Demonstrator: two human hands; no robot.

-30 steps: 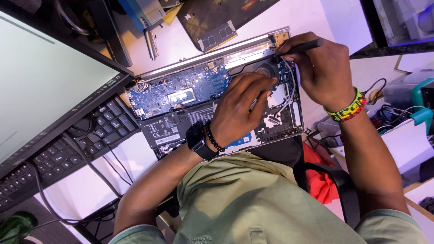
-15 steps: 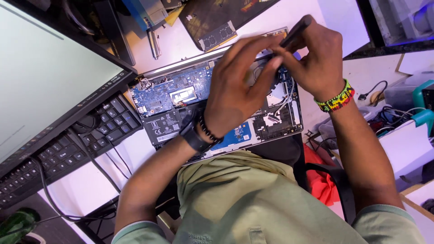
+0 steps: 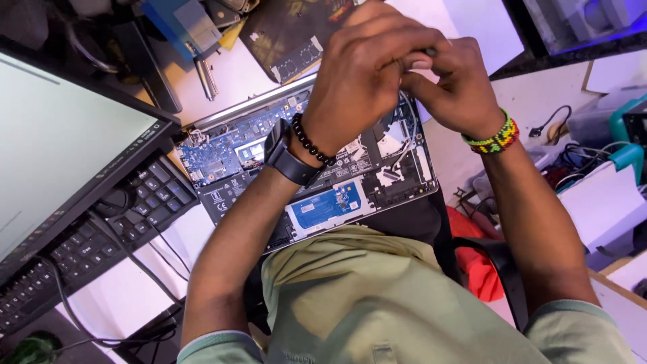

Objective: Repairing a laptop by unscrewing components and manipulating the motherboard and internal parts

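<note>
Opened laptop [image 3: 323, 182], circuit boards exposed, on white counter [image 3: 236, 81]. Left hand [image 3: 367, 67] and right hand [image 3: 451, 84] meet above its far edge, fingers pinched on a small dark tool [image 3: 429, 51]. Monitor [image 3: 60, 155] and keyboard [image 3: 87, 243] left; cables [image 3: 559, 145] right.

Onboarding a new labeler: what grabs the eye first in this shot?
First, the two hands meeting top centre: the left hand and right hand pinch something small and dark between the fingertips, too hidden to identify. Right under them lies the opened laptop, its blue circuit boards exposed. At far left, a bright monitor leans over a black keyboard.
</note>
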